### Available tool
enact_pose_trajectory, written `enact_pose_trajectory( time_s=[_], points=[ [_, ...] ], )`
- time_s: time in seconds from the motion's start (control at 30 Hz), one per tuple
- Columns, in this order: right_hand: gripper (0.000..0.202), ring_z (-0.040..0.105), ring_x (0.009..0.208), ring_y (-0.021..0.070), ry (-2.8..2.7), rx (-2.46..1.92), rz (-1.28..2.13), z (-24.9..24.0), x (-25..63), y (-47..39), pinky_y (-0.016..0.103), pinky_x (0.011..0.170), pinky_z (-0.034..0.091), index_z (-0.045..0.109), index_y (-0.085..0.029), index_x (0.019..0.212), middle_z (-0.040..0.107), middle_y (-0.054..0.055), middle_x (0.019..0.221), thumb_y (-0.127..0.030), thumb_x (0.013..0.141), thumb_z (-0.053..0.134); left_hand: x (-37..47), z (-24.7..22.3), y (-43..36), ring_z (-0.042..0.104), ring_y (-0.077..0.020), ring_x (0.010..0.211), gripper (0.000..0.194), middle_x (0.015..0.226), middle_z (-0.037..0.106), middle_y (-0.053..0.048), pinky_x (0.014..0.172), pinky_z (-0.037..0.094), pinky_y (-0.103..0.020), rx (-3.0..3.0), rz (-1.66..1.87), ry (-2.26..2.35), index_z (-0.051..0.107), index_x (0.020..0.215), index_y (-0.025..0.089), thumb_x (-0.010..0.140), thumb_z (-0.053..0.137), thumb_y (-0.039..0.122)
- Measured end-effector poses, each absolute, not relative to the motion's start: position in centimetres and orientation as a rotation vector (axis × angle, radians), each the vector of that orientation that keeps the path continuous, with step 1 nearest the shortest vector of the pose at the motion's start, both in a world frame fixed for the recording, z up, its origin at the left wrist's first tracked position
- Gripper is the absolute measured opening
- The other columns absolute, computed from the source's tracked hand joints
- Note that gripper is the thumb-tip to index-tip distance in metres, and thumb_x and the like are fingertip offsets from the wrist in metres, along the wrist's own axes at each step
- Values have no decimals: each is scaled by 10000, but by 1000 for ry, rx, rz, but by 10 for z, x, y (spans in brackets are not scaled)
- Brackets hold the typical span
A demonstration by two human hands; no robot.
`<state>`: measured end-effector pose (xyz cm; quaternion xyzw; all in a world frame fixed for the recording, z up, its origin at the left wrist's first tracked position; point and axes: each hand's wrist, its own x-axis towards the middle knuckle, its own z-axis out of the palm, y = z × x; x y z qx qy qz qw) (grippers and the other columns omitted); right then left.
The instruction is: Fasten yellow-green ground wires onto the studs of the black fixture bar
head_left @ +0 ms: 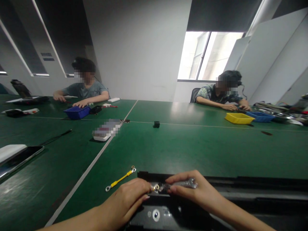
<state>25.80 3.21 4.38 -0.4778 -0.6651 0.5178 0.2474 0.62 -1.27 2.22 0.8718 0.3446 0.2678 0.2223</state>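
Note:
My right hand [192,184] grips a silver wrench [187,183] between thumb and fingers. The wrench's open jaw shows near the palm, and its other end reaches toward a brass nut [157,187] on a dark metal frame [173,208]. Just left of that nut is my left hand [132,194], fingers closed together at a shiny metal piece; what they pinch is mostly hidden. Beyond my left hand, a short yellow cable [121,179] with ring terminals at both ends lies on the green table. A small nut [132,167] rests by its far terminal.
A white device [103,136], partly blurred out, and a small black cube [157,124] sit farther back. At left lies a phone [21,158]. Across the table two people work beside a dark blue bin [77,113], a yellow tray [239,118] and a blue tray [261,117].

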Motion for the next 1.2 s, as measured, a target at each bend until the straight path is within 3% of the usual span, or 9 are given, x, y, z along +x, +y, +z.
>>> enact_pose_trajectory(
  time_s=[0.6,0.8,1.2],
  points=[
    [439,690,861,250,-1912,-1213,1543,54,257,41,333,793,535,724,-140,1024,744,82,877,-449,712,723,5,21,-12,599,-198,991,233,1077,636,-80,916,476,-301,2446,763,948,529,1163,180,985,380,161],
    [366,672,935,254,-2005,-1160,1394,51,258,37,342,831,525,723,-148,1021,719,79,1020,-402,759,694,4,21,-13,589,-199,1003,241,1085,626,-75,925,468,-303,2418,727,961,530,1167,183,980,382,152],
    [287,678,904,224,-2171,-1060,1099,49,258,28,310,813,527,734,-209,1004,728,63,990,-406,810,654,5,21,-12,580,-209,999,242,1082,619,-85,923,463,-326,2414,721,945,527,1171,170,992,366,168]
  ],
)
